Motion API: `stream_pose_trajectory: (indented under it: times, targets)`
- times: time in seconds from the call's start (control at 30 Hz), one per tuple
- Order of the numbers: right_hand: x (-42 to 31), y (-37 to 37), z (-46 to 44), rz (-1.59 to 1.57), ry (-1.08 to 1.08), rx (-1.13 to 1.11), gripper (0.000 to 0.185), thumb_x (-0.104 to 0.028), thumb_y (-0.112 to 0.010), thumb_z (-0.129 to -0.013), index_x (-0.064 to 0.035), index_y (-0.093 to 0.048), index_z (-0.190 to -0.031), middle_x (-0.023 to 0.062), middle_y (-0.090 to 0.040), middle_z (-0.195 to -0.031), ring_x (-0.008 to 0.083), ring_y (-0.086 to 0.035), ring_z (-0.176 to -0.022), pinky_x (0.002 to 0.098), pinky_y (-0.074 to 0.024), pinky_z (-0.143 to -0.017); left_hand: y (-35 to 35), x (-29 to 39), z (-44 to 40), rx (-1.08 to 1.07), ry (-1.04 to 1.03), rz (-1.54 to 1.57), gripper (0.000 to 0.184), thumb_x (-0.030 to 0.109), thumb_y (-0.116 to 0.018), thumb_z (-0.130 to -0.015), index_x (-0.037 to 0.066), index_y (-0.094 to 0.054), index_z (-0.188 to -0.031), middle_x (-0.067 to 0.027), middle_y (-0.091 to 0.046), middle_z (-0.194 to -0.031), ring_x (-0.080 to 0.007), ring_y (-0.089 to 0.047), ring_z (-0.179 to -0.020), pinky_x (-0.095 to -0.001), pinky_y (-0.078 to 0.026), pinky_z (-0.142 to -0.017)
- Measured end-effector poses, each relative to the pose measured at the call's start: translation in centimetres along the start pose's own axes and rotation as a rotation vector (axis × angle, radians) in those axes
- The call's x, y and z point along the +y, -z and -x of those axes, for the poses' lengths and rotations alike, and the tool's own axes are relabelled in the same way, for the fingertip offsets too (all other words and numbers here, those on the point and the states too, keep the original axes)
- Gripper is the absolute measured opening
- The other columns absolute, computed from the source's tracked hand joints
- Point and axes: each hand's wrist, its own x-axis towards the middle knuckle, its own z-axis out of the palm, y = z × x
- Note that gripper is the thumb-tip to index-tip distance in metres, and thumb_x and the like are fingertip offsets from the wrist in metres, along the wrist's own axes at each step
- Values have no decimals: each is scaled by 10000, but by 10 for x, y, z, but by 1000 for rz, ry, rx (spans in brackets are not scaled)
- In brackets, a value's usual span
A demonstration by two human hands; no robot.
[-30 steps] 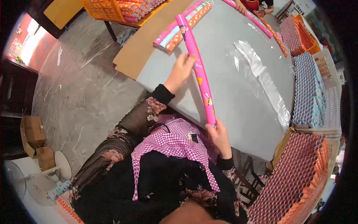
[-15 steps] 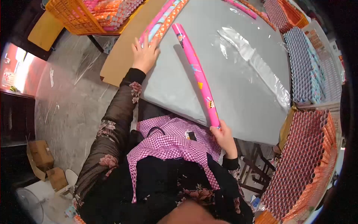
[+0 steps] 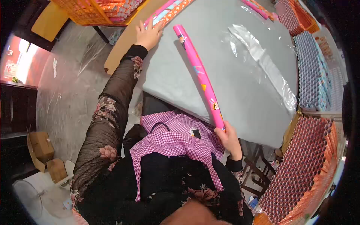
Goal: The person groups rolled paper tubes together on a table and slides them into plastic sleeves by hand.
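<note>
A long pink roll (image 3: 200, 73) with printed figures lies slanted over the grey table (image 3: 176, 78). Its near end is in my right hand (image 3: 230, 140), thumb and fingers closed on it. My left hand (image 3: 149, 36) rests with spread fingers at the near ends of a group of rolls at the table's upper left. That group holds an orange patterned roll (image 3: 175, 13), a light blue one (image 3: 165, 13) and a pink one (image 3: 156, 14). Clear plastic sleeves (image 3: 258, 56) lie flat to the right of the pink roll.
An orange crate (image 3: 80, 15) of rolls stands at the upper left beside brown cardboard (image 3: 122, 48). Stacked blue rolls (image 3: 309, 71) and red-orange rolls (image 3: 300, 165) line the right side. More rolls (image 3: 257, 8) lie at the far edge. Cardboard boxes (image 3: 40, 146) are on the floor.
My left hand has let go of the pink roll and moved left to the group of rolls, its fingers now spread. My right hand still holds the pink roll's near end.
</note>
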Motion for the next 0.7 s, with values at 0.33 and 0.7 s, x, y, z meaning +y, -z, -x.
stream_pose_trajectory:
  times: [0.33,0.7]
  targets:
    - [-8,17,4,227,137,-31,387,-258,-657,-887,-16,-584,-1180,208,-663,-908,356,-648,-822,416,-498,-728,99,78,35,173,-704,393,592,324,-678,-860,72,-504,-1368,-157,-355,-1527,-387,-275,-1430,-568,-222,-1139]
    - [-6,58,34,400,92,-119,388,-304,-625,-906,-42,-568,-1187,185,-637,-867,364,-625,-813,432,-477,-719,114,103,88,17,-1024,546,358,220,-714,-785,62,-582,-1078,-94,-591,-1019,-280,-568,-1004,-443,-412,-947]
